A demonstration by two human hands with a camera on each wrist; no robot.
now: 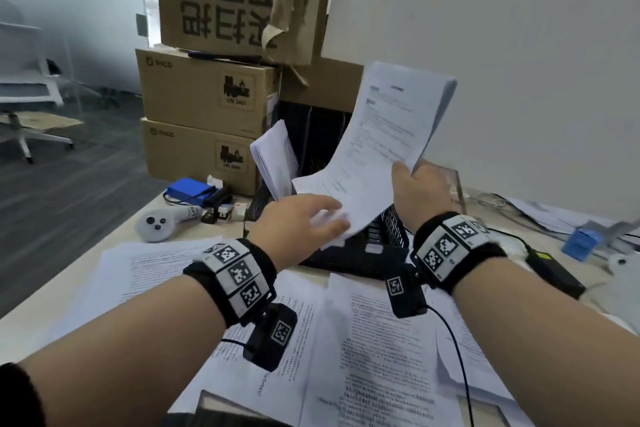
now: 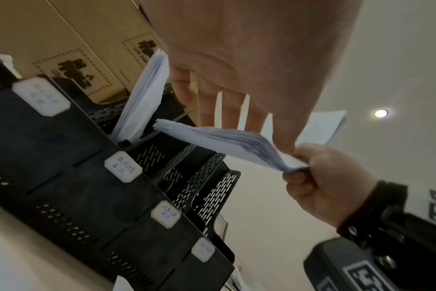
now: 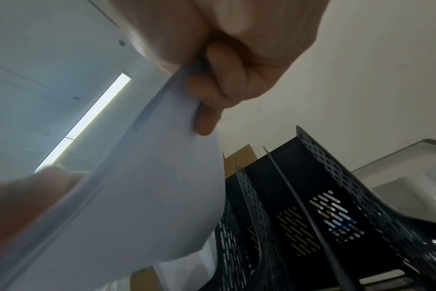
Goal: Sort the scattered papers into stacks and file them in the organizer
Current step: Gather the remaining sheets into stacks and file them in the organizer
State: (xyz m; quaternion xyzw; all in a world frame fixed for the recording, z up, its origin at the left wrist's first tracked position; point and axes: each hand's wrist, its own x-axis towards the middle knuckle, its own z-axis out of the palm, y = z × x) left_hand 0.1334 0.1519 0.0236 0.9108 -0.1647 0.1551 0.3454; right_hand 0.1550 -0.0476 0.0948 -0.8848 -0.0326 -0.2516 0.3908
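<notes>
Item: sheaf of printed papers [image 1: 384, 146], held above the black mesh organizer [image 1: 388, 236], sagging in a curve.

Your right hand [image 1: 420, 191] pinches its near corner, thumb on top and fingers curled beneath, so it carries the weight.

Your left hand [image 1: 304, 222] lies flat-fingered against the drooping lower edge, likely to steady it and steer it toward a slot.

Filed already: one stack of papers [image 1: 277, 156], leaning in the leftmost compartment; the compartments to its right look vacant.

Outstanding: loose printed sheets [image 1: 377, 350] overlapping on the tabletop [image 1: 52, 298].

Adjacent: cardboard boxes [image 1: 204, 94] stacked just behind the organizer.
</notes>
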